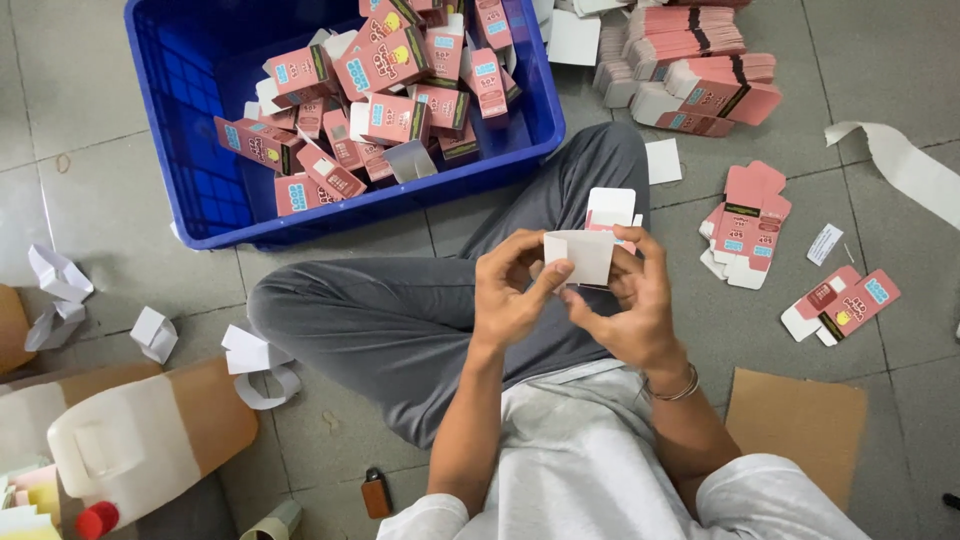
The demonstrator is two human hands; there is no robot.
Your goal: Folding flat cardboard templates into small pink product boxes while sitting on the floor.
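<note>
Carton sits between left hand and right hand — gripped by both.

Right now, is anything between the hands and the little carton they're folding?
No. The left hand and the right hand both grip the small carton directly, above the lap, and nothing visible lies between them and it.

Left hand and right hand: raised before the lap, fingers curled inward, facing, forearms bare, legs crossed.
</note>
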